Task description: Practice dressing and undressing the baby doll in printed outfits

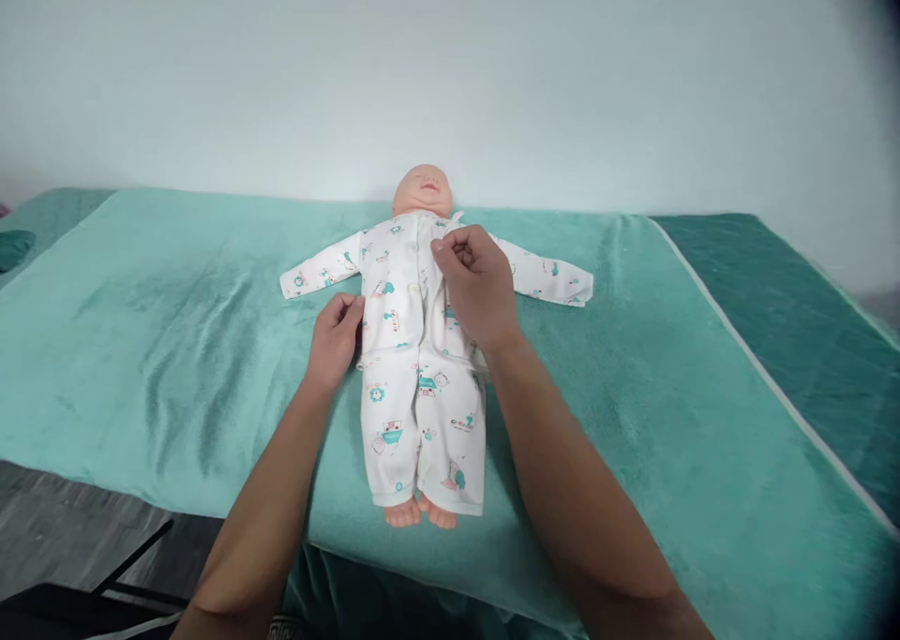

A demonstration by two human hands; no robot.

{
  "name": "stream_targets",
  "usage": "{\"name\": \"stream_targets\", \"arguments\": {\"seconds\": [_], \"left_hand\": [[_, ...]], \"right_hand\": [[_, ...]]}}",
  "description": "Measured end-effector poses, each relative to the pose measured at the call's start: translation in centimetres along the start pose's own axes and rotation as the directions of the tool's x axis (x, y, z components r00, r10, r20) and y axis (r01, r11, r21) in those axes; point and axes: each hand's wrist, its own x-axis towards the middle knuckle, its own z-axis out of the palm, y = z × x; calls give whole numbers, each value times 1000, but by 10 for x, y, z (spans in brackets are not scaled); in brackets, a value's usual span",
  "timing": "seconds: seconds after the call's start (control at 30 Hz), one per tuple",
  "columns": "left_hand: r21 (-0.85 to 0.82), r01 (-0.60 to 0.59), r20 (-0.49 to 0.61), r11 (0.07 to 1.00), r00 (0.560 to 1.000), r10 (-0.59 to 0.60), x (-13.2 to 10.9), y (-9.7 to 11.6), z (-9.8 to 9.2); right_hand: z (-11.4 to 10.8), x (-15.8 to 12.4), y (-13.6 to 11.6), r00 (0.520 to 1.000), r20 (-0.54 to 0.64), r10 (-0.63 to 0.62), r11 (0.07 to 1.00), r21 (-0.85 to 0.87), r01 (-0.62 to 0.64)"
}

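Observation:
A baby doll [427,188] lies on its back with its arms spread, its head toward the wall. It wears a white printed jacket [390,289] and matching trousers [390,424], with the bare feet [402,513] showing below the cuffs. The jacket's front panels meet along the middle of the chest. My left hand [336,340] is closed at the jacket's side edge, below the sleeve, its fingertips against the cloth. Over the chest, my right hand [482,284] has thumb and fingers pinched together; what they hold, if anything, is hidden. A small white tie [457,216] shows near the neck.
Pale green plush cloth [211,340] covers the table, with wrinkles left of the doll. A darker green strip [794,321] lies at the right beyond a white seam. The wall [450,78] rises behind. Black thin bars [133,556] are at the lower left.

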Motion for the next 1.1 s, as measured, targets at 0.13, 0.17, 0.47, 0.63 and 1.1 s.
{"name": "stream_targets", "arguments": {"seconds": [0.13, 0.17, 0.47, 0.63, 1.1], "left_hand": [[14, 3, 0, 1000, 1000, -3, 0, 1, 0], [16, 1, 0, 1000, 1000, -1, 0, 1, 1], [11, -13, -9, 1000, 1000, 13, 1, -2, 1], [21, -4, -7, 1000, 1000, 4, -1, 2, 1], [1, -9, -28, 1000, 1000, 9, 1, -5, 1]], "right_hand": [[5, -2, 3, 993, 62, -104, 988, -104, 110], [6, -2, 3, 990, 66, -124, 984, -121, 131], [4, 4, 15, 990, -109, -88, 994, 51, 94], [4, 7, 25, 985, -58, -162, 982, -107, 155], [-1, 10, 30, 990, 118, -81, 991, -95, 92]]}}
